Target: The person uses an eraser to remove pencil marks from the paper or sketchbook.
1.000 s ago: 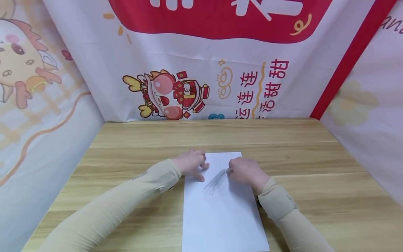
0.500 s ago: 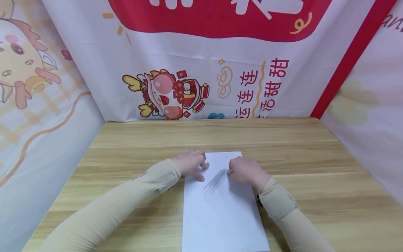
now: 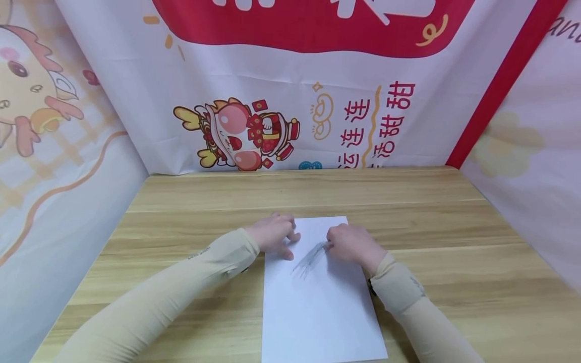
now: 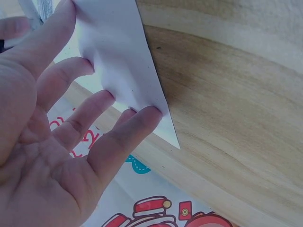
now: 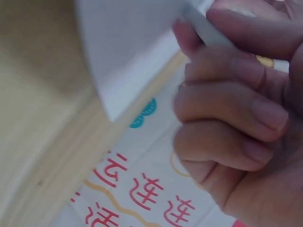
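Note:
White paper (image 3: 317,312) lies lengthwise on the table, with a patch of grey pencil-like strokes (image 3: 309,259) in its upper half. On the paper's upper left side rests my left hand (image 3: 272,234). Its fingers are spread, and the fingertips (image 4: 152,113) press down near the edge and corner. My right hand (image 3: 354,247) is at the upper end of the strokes. Between thumb and index finger it pinches a small grey stick (image 5: 210,29), while the other fingers curl into the palm. Most of the stick is hidden by the fingers; I cannot tell its exact kind.
The wood-grain table (image 3: 190,312) spreads out around the paper. Behind it hangs a white and red printed cloth (image 3: 272,65), meeting the table's back edge. More printed cloth hangs at the left (image 3: 68,151) and right (image 3: 526,201).
Very little differs. The head view has tilted slightly, and my right hand has shifted a touch to the left at the strokes. My left hand stays in place on the paper.

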Demonstrator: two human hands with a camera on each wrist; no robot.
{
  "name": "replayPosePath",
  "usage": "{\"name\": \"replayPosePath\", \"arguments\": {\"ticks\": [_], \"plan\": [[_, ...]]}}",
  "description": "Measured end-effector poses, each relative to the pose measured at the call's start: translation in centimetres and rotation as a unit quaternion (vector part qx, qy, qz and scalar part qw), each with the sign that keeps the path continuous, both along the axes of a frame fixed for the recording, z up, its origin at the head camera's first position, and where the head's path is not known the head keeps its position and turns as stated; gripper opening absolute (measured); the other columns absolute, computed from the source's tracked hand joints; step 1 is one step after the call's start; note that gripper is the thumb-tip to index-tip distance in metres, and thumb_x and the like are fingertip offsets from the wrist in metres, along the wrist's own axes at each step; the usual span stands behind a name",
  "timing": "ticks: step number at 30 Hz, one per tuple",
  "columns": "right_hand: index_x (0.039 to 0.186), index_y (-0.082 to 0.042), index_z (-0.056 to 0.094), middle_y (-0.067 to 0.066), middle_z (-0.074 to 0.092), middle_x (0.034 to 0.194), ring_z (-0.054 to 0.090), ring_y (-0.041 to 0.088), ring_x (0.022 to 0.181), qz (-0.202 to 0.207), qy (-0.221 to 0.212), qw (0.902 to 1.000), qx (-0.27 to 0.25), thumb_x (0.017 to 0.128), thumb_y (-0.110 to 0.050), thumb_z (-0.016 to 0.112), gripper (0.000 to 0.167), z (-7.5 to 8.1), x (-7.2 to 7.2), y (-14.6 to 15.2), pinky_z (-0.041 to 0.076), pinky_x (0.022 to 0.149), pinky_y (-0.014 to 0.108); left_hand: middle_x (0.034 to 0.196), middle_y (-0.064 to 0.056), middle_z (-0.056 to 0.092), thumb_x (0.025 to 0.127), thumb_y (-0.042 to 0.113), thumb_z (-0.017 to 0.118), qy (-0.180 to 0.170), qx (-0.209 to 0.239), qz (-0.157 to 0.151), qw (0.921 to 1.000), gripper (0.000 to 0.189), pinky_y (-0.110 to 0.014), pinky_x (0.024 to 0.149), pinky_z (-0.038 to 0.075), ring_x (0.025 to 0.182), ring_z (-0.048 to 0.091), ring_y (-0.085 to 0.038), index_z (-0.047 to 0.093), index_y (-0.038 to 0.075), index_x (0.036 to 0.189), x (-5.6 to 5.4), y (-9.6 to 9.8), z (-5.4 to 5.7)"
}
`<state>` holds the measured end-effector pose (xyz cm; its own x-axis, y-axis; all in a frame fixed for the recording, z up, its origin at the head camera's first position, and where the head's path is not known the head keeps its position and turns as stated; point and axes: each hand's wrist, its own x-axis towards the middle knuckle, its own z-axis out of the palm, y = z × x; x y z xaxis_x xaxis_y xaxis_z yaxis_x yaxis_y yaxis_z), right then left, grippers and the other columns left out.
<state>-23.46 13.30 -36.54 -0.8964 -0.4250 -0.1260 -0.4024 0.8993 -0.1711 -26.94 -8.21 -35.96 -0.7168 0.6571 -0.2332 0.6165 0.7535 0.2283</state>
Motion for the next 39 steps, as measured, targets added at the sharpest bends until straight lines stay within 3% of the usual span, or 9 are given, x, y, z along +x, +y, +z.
{"name": "replayPosePath", "arguments": {"ticks": [3, 9, 17, 26, 32, 39], "plan": [[0.078, -0.011, 0.069, -0.001, 0.057, 0.070, 0.049, 0.017, 0.059, -0.002, -0.007, 1.0000, -0.003, 0.085, -0.010, 0.067, 0.008, 0.04, 0.01, -0.05, 0.040, 0.053, 0.033, 0.130, -0.007, 0.055, 0.079, 0.036, 0.084, 0.000, 0.000, 0.002, 1.0000, 0.053, -0.040, 0.099, 0.043, 0.118, 0.050, -0.029, 0.070, 0.014, 0.125, 0.05, -0.03, 0.00], [0.075, -0.011, 0.068, -0.001, 0.060, 0.071, 0.050, 0.016, 0.061, -0.003, 0.022, 0.9996, -0.018, 0.084, -0.010, 0.070, 0.009, -0.23, -0.26, 0.02, 0.043, 0.053, 0.033, 0.131, -0.008, 0.055, 0.079, 0.035, 0.083, 0.002, -0.002, 0.003, 1.0000, 0.052, -0.040, 0.100, 0.043, 0.118, 0.050, -0.029, 0.070, 0.014, 0.125, 0.24, -0.01, 0.15], [0.083, -0.006, 0.069, 0.000, 0.060, 0.073, 0.050, 0.016, 0.061, 0.006, 0.011, 0.9996, -0.025, 0.086, -0.006, 0.070, 0.004, 0.00, -0.33, 0.31, 0.046, 0.056, 0.032, 0.133, -0.008, 0.054, 0.080, 0.035, 0.083, 0.001, -0.003, 0.002, 1.0000, 0.054, -0.039, 0.100, 0.042, 0.119, 0.049, -0.028, 0.068, 0.014, 0.127, 0.28, -0.13, 0.12], [0.077, -0.007, 0.063, 0.002, 0.056, 0.067, 0.051, 0.017, 0.059, 0.022, 0.054, 0.9978, -0.032, 0.090, -0.009, 0.069, 0.014, -0.14, -0.37, 0.13, 0.046, 0.052, 0.035, 0.134, -0.008, 0.054, 0.080, 0.035, 0.083, -0.004, -0.004, 0.006, 1.0000, 0.053, -0.040, 0.101, 0.041, 0.121, 0.048, -0.029, 0.069, 0.015, 0.127, 0.39, -0.15, 0.14], [0.071, -0.010, 0.063, -0.001, 0.054, 0.063, 0.047, 0.015, 0.055, 0.029, 0.043, 0.9982, -0.030, 0.087, -0.007, 0.070, 0.018, 0.34, -0.06, 0.31, 0.042, 0.048, 0.031, 0.134, -0.008, 0.054, 0.080, 0.035, 0.083, -0.001, 0.000, 0.004, 1.0000, 0.054, -0.040, 0.101, 0.041, 0.120, 0.049, -0.030, 0.068, 0.014, 0.128, 0.36, -0.15, 0.10], [0.082, -0.007, 0.070, 0.001, 0.060, 0.069, 0.050, 0.014, 0.059, 0.022, 0.053, 0.9977, -0.035, 0.090, -0.009, 0.070, 0.008, 0.17, -0.37, 0.23, 0.045, 0.053, 0.031, 0.135, -0.008, 0.053, 0.080, 0.036, 0.082, -0.001, -0.003, 0.005, 1.0000, 0.054, -0.040, 0.101, 0.041, 0.120, 0.048, -0.029, 0.067, 0.014, 0.128, 0.39, -0.20, 0.20]]}}
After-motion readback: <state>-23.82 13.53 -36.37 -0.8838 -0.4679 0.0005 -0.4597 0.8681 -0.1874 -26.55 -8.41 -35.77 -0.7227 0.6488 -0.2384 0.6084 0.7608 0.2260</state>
